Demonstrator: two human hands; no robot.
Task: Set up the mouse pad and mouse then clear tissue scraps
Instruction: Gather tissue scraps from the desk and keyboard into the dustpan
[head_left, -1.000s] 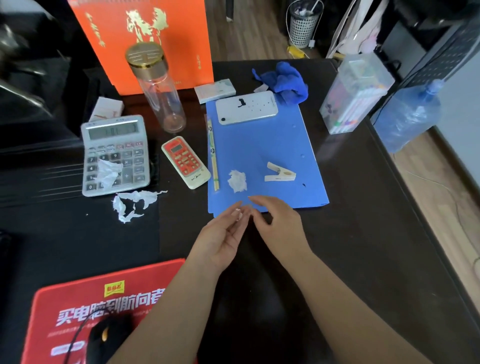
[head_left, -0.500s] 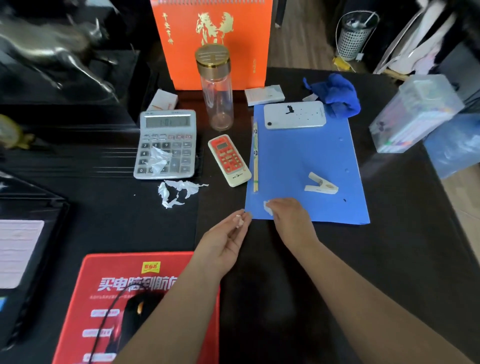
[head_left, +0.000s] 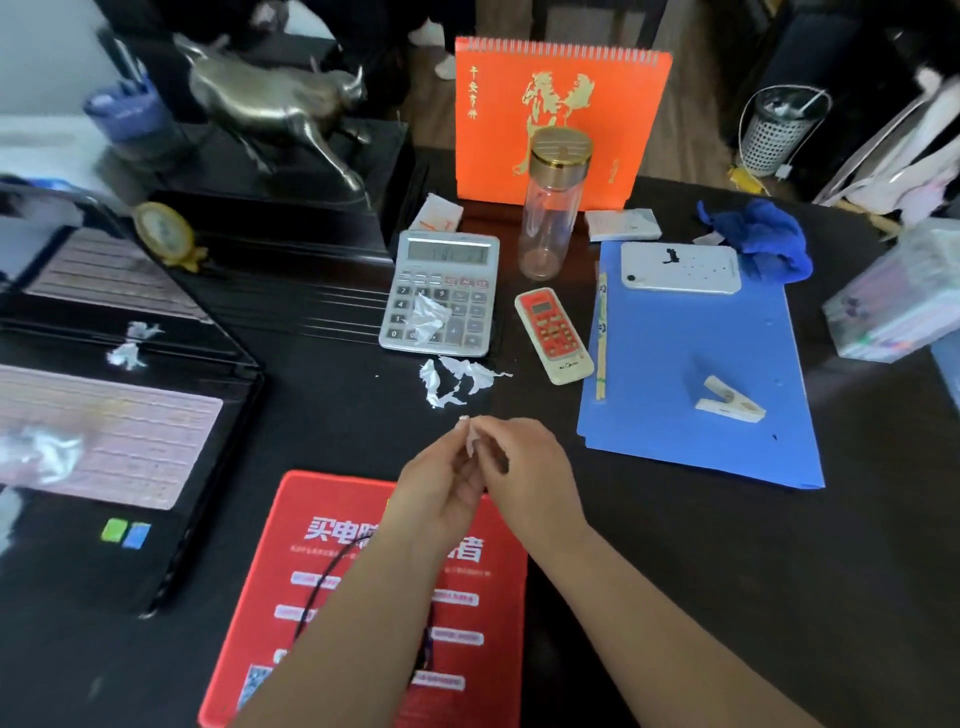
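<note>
Tissue scraps: light, soft, easily torn; take each by a pinch at its bulk.

From the left: blurred white scraps lie on the laptop (head_left: 111, 410), one wad (head_left: 39, 454) on the keyboard cover and two small pieces (head_left: 130, 343) near the hinge. A crumpled piece (head_left: 428, 319) rests on the calculator (head_left: 441, 293) keys, and a torn cluster (head_left: 457, 379) lies on the dark desk (head_left: 675, 571) just below it. The left hand (head_left: 441, 493) and right hand (head_left: 524, 473) meet above the red mouse pad (head_left: 363, 597), fingertips closed together on a small collected scrap (head_left: 470, 434). The mouse is hidden under the forearm; only its cable (head_left: 317, 587) shows. The scraps should weigh almost nothing and may drift or shred if dragged; lifting straight up from the thickest fold appears safest.
</note>
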